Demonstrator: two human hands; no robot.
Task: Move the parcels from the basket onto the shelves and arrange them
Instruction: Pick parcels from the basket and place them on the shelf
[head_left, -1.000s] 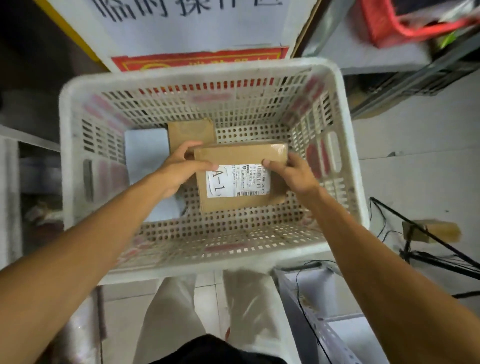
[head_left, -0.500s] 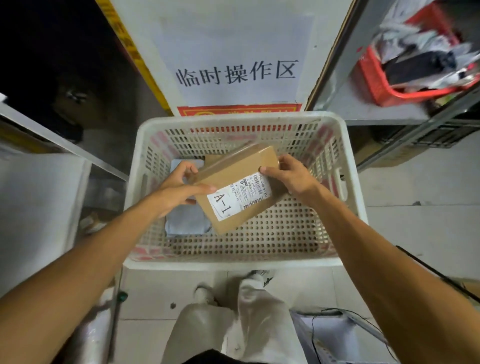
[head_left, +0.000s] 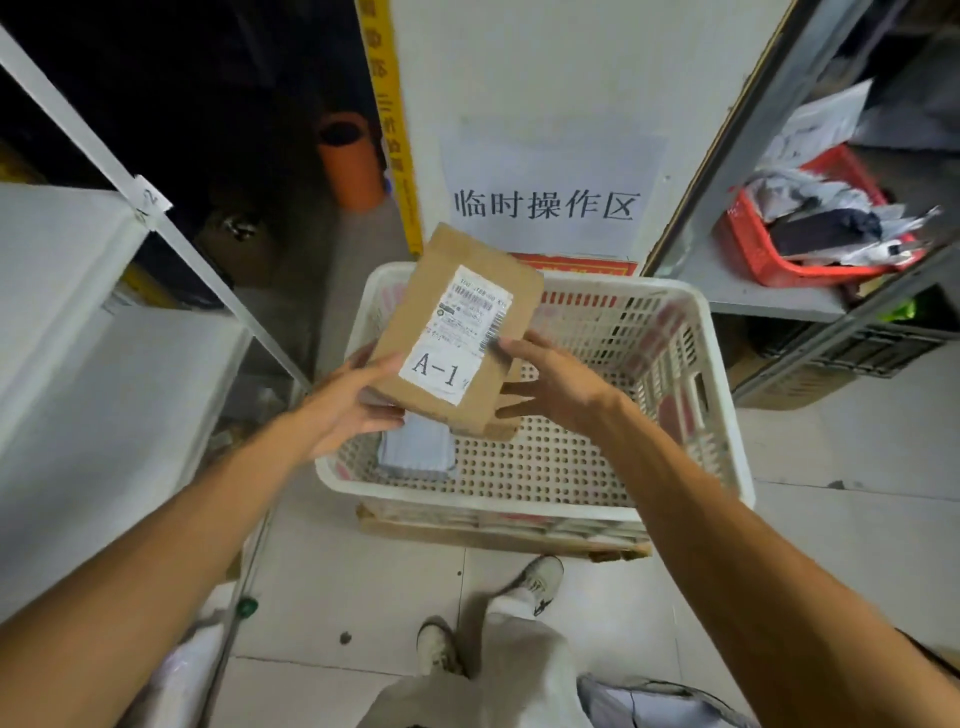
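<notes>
The thumb of the left hand (head_left: 345, 413) lies on the top face of a brown parcel (head_left: 470, 270) at its near left edge, with the other fingers curled beneath it. The right hand (head_left: 553, 387) pinches the near right corner, its thumb across the edge of the white label (head_left: 454, 338) and its fingers under the box. Both hands grip the parcel between them.

The parcel is in the air above the left part of the basket (head_left: 519, 499), tilted, with its far end over the far rim. The label faces up and reads "A-1" at its near end, with barcodes further along.

Beneath the parcel a grey-blue packet (head_left: 415, 457) lies flat on the perforated floor of the basket, against its near left corner. The basket is white plastic with slotted walls and sits on a flat piece of cardboard (head_left: 498, 538) on the tiled floor (head_left: 831, 457).

A white shelf (head_left: 78, 322) stands to the left. A grey shelf (head_left: 753, 291) to the right carries a red crate (head_left: 748, 249) heaped with bags and paper. Behind the basket a sign (head_left: 545, 205) in Chinese characters hangs on a white panel. An orange tube (head_left: 348, 161) stands in the dark gap left of it. The person's shoes (head_left: 535, 582) show at the bottom.
</notes>
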